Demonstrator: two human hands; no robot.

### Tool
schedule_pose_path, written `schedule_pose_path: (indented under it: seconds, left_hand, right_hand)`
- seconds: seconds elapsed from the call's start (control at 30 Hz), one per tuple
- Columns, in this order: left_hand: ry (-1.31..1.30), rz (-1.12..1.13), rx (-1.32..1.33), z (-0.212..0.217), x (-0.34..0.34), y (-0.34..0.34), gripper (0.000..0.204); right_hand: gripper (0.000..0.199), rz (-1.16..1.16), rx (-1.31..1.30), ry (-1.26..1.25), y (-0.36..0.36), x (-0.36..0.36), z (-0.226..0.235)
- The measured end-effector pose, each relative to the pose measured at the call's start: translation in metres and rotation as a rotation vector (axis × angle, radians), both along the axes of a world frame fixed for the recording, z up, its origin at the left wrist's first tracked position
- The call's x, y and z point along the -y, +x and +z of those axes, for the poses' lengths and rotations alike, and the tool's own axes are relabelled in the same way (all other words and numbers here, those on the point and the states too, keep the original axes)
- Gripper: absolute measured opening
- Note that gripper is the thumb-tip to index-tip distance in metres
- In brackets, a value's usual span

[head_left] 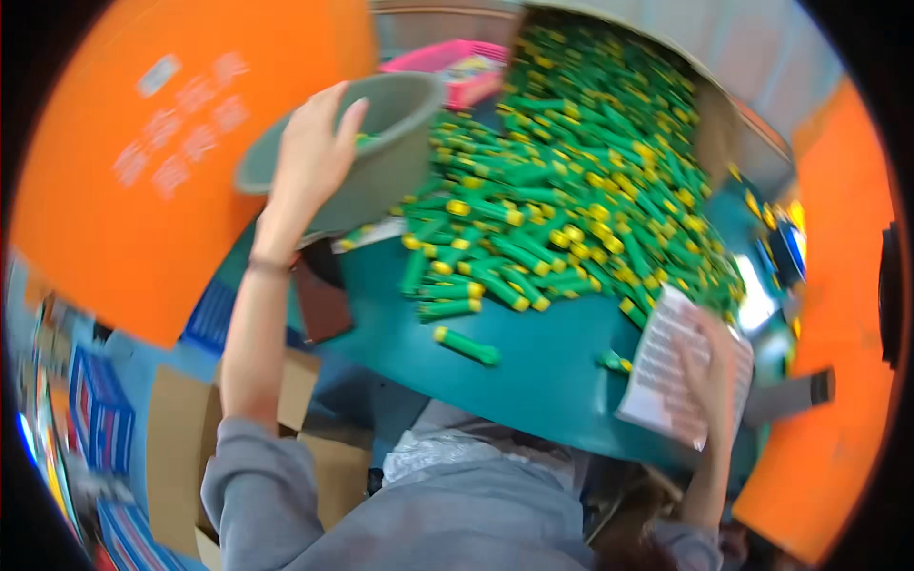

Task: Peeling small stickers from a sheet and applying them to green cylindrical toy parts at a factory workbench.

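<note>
My left hand [314, 143] is at the rim of a grey-green basin [405, 167], its thumb apart from the fingers. Nothing shows in its grasp, and the far fingertips are partly hidden. A bit of green shows inside the basin. At the right, my right hand [709, 366], blurred, holds a white printed sheet [657, 366] near the table's edge. Between the hands spreads a big heap of green tube-shaped pieces with yellow ends [543, 209]. One loose green piece [466, 345] lies in front of the heap, and another small one [614, 362] lies beside the sheet.
Behind the basin is a pink basket [457, 67]. Orange panels [124, 190] flank the teal table [400, 324]. A brown flat object [319, 300] is at its left edge, above an open cardboard box [181, 457]. A grey cylinder [790, 395] sits at the right.
</note>
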State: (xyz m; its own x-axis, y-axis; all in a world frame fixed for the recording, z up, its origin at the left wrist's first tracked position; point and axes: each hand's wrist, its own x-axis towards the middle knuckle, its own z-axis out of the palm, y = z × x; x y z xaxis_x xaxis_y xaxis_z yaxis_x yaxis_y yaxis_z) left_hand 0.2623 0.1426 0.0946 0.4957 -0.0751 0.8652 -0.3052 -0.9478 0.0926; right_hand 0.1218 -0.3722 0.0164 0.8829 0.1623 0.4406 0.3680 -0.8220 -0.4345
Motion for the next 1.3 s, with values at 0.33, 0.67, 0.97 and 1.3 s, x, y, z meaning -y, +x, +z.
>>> schedule_pose_path:
  seconds: [0.33, 0.67, 0.97, 1.3]
  left_hand:
    - [-0.292, -0.838, -1.055, -0.078, 0.227, -0.135, 0.022]
    - [-0.103, -0.431, -0.675, -0.111, 0.207, -0.164, 0.042]
    - [-0.119, -0.547, -0.599, -0.124, 0.183, -0.131, 0.031]
    - [-0.641, -0.748, -0.671, -0.096, 0.192, -0.181, 0.021]
  right_hand:
    - [0.061, -0.064, -0.497, -0.072, 0.061, 0.089, 0.016]
    - [0.06, -0.142, -0.7, -0.043, 0.045, 0.095, 0.022]
    - [0.024, 0.27, -0.593, 0.183, 0.035, 0.006, 0.07]
    - [0.032, 0.716, -0.79, -0.094, 0.064, -0.096, 0.05]
